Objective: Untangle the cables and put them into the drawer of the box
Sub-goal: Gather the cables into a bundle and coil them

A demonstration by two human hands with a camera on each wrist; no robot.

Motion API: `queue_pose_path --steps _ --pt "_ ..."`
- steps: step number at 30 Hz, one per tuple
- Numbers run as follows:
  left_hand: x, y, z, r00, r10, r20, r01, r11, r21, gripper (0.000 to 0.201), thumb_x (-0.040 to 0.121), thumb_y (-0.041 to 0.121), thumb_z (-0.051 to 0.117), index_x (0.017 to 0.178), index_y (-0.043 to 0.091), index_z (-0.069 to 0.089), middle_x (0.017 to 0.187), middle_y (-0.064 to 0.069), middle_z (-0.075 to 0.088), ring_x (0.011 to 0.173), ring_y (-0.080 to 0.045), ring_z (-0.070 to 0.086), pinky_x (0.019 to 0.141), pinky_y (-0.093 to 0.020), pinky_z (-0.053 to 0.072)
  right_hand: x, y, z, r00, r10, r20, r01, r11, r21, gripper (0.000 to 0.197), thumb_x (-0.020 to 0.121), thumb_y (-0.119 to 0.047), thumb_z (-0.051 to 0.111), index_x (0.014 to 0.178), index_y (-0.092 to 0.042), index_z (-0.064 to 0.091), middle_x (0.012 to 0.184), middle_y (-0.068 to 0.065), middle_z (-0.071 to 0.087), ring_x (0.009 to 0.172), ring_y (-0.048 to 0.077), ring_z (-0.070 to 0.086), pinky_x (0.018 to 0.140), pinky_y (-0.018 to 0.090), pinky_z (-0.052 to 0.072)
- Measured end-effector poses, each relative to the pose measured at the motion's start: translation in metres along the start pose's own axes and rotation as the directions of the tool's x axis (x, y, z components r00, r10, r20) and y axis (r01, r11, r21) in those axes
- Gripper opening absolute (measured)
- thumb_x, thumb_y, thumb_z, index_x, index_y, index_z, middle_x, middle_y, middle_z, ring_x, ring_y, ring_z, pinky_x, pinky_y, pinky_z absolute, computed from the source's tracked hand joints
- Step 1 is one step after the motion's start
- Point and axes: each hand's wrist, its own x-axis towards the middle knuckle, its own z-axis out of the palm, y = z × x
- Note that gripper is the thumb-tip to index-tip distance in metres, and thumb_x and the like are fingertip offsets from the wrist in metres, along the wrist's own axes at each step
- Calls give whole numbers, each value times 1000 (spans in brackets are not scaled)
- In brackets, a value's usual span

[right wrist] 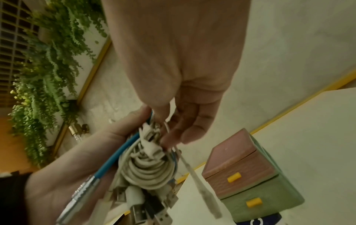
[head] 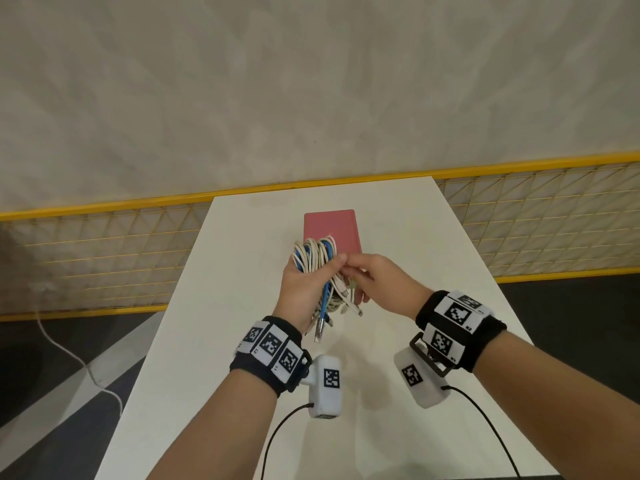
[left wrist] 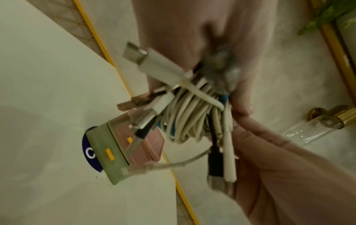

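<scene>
Gripping the cable bundle above the white table, the left hand curls round it; the right hand pinches one white strand. Only the wrist views show the box fronts: pink upper drawer and green lower drawer, both closed, contents hidden.

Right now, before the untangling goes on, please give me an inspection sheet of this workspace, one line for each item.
Surface: white table, bare around the box.
Job's things: box with a pink drawer above a green drawer, both closed, yellow handles; it stands on a blue round sticker.
Clutter: nothing seen.
Grippers: left hand grips the cable bundle; right hand pinches a strand of it.
Cables: white and blue cables coiled together, still tangled, plugs hanging below the left hand.
Surroundings: yellow mesh fence, hanging green plants.
</scene>
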Motion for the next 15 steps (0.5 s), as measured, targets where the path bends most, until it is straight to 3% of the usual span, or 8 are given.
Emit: queue_pose_path --steps 4,7,9,10,13,15 --pt "3 2 0 1000 -20 0 20 1000 15 33 75 12 82 104 1 68 92 -14 74 84 -27 73 69 -34 59 -9 1 -5 979 83 186 -98 992 75 28 102 -22 37 125 -33 45 68 0 57 42 19 56 46 30 47" --pt "4 2 0 999 -30 12 30 999 29 26 77 10 80 99 2 70 89 -15 74 78 -27 73 63 -32 58 -12 4 -7 966 99 239 -127 987 102 46 101 -26 40 140 -45 23 68 3 62 48 25 58 47 29 48" --pt "7 1 -2 998 -43 -54 44 999 15 19 78 7 78 94 4 69 79 -14 72 67 -25 70 57 -31 57 -12 11 -6 965 119 234 -147 983 109 65 99 -27 44 143 -52 2 73 4 65 52 23 60 50 29 48" --pt "12 -1 -5 992 -52 -116 53 999 7 18 78 6 77 94 5 67 76 -13 70 65 -25 69 56 -32 57 -13 16 -6 962 131 239 -152 986 72 68 99 -27 45 144 -50 0 77 3 65 55 21 60 51 25 48" --pt "28 -9 -20 976 -27 -214 38 998 46 20 77 2 75 92 6 63 81 -15 66 70 -26 66 65 -37 58 -13 37 -7 960 200 197 -171 973 -153 53 98 -20 45 143 -42 26 91 -1 67 61 19 62 51 13 43" --pt "39 -15 -28 973 54 -225 -12 983 182 19 75 3 74 87 11 61 80 -10 65 70 -23 62 69 -37 55 -10 52 -10 959 262 106 -225 934 -276 47 97 -19 44 141 -36 36 96 -3 69 60 16 61 58 17 46"
